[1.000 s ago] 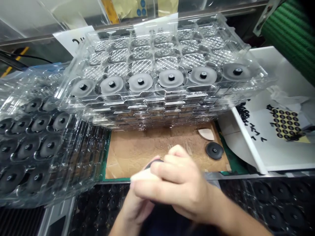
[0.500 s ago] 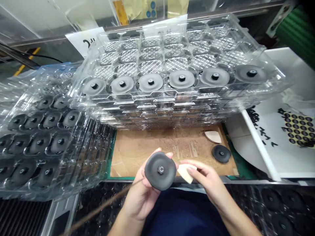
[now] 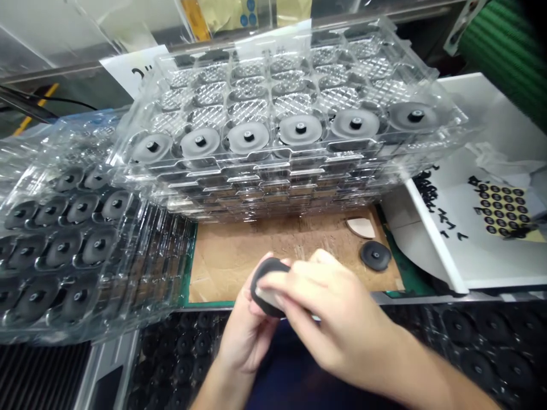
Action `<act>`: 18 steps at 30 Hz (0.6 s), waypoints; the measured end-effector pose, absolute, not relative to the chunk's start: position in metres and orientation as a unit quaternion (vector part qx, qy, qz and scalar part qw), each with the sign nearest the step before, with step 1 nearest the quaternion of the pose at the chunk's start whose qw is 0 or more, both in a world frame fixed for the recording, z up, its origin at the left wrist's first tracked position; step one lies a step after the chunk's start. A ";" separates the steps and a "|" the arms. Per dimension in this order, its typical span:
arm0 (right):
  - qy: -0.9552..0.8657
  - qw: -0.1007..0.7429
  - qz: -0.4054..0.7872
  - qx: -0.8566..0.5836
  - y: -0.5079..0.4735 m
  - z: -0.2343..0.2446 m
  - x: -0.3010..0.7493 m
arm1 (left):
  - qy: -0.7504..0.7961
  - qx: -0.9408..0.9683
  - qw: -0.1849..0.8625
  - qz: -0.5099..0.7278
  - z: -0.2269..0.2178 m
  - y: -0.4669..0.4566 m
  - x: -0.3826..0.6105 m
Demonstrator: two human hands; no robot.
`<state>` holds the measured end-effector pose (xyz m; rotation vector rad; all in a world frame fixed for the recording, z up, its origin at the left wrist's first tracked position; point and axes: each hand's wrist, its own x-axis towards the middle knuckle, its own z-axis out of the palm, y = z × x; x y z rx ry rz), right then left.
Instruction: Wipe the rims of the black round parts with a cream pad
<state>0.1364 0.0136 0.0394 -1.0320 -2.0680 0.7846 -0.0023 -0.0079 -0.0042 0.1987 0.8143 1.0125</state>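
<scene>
Step judged in hand: rubbing of the dark grey round disc, held above the near edge of the brown cardboard mat. Left hand is clamped on its rim. Right hand is laid over its face; its grip cannot be told. Firm rim support is called for next.

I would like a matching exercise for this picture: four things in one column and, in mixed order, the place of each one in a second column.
Things
1. held dark disc
2. loose black disc
3. pale wedge piece
4. sheet of black dots

Places
a. in the white box, at right
b. between the left hand and the right hand
c. on the cardboard, nearer the clear tray stack
d. on the cardboard, nearer its front edge

Pairs: 1-b, 2-d, 3-c, 4-a.
</scene>
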 end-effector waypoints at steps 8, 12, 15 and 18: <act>-0.800 0.309 0.340 -0.386 0.005 0.045 0.160 | 0.318 0.108 0.815 0.472 -0.001 -0.009 -0.007; -0.810 0.311 0.217 -0.447 0.014 0.050 0.162 | 0.282 0.108 0.837 0.457 -0.004 -0.008 -0.007; -0.834 0.364 0.229 -0.346 0.031 0.045 0.158 | 0.309 0.122 0.835 0.439 -0.002 -0.006 -0.007; -0.791 0.403 0.256 -0.384 0.043 0.024 0.160 | 0.293 0.121 0.841 0.439 -0.002 -0.006 -0.012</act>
